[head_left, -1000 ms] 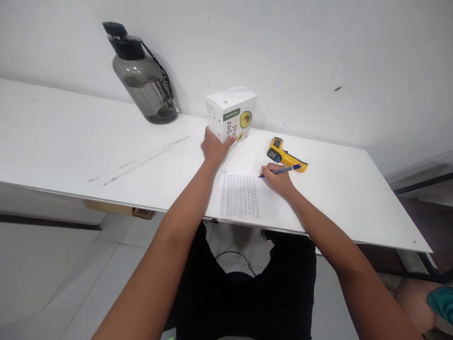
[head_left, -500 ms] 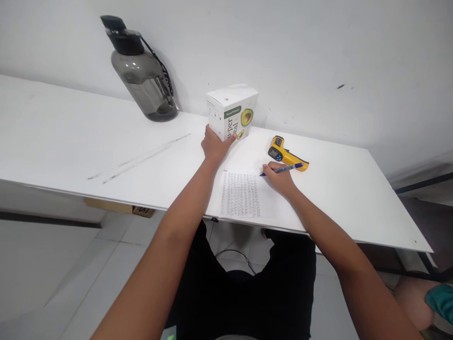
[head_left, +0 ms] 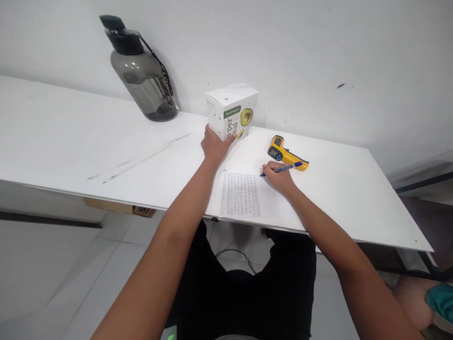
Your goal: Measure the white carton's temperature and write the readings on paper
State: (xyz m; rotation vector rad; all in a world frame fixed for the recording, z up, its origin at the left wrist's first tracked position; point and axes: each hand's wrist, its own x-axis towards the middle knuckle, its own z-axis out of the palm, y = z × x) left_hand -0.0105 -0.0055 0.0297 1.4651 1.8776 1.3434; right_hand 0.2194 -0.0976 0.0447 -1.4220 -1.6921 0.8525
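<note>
In the head view, we saw the left hand (head_left: 215,145) clamped on a white box (head_left: 231,112) with avocado pictures on it. The box stood near the far edge of the white tabletop (head_left: 339,189), by the wall (head_left: 300,56). The thumb lay low on the front, and the hand went round the left side. We could not see all the fingers.

The right hand (head_left: 278,178) was closed on a blue pen (head_left: 288,167), close to its point. A sheet of paper (head_left: 244,194) lay flat by the near edge of the tabletop, with rows of small marks. The pen's point was at the end of the paper away from the near edge. We could not tell if it touched the paper.

A yellow tool (head_left: 290,158) lay between the right hand and the far edge. A big dark bottle (head_left: 143,80) stood well to the left of the box, at the far edge.

We thought the box was stiff card, smooth and maybe light. A hard squeeze could dent it, so its low sides seemed best to hold. The pen looked thin, hard and light, easiest to hold near its point. The paper looked easy to crease.
</note>
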